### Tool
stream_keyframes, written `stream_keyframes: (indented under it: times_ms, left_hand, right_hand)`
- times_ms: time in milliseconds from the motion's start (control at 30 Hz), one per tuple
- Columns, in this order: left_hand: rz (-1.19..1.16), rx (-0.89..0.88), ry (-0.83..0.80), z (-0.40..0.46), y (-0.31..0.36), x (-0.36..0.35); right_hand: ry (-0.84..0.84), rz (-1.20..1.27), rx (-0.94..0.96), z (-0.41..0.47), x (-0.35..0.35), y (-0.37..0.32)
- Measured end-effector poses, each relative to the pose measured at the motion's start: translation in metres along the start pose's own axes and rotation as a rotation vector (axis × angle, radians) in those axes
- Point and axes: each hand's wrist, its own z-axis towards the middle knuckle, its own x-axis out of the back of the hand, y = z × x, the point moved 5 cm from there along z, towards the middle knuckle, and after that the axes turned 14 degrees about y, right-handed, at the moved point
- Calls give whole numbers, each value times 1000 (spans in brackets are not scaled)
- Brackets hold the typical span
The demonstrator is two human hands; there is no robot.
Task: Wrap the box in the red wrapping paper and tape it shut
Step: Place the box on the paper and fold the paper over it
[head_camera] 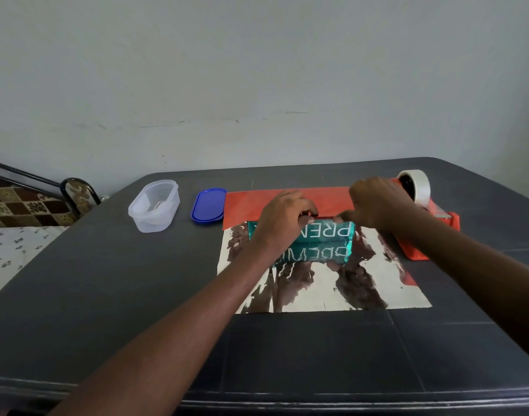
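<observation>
Both hands work at the far top edge of a teal box [323, 232] printed with white letters, which stands on the mirror-like inner face of the red wrapping paper [326, 288] spread on a dark table [137, 280]. The left hand [282, 219] lies over the box's left part with its fingers curled onto the top edge, gripping it. The right hand [377, 202] sits just to the right of the left one, its thumb and fingers pinching at the box's top right corner; whether they hold the box or the paper's edge there cannot be told. Beyond both hands the paper's far portion shows its red outer face. Just behind the right hand stands an orange tape dispenser [422, 232] with a roll of clear tape [416, 186]. To the left of the left hand lie a blue lid [207, 205] and, farther left, a clear plastic container [153, 205].
</observation>
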Motion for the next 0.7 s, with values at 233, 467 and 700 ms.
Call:
stream_keyframes:
  times_ms: [233,467,700]
  left_hand:
    - [-7,4,-21,1,-2,-2]
    - [-21,17,-28,3,-2,-2]
    - [15,17,-27,3,-1,-2]
  right_hand:
    - [4,-72,-13,-15,5,5]
    - [117,84,-128,-24,20,10]
    - [208,117,-35,-14,-1,-22]
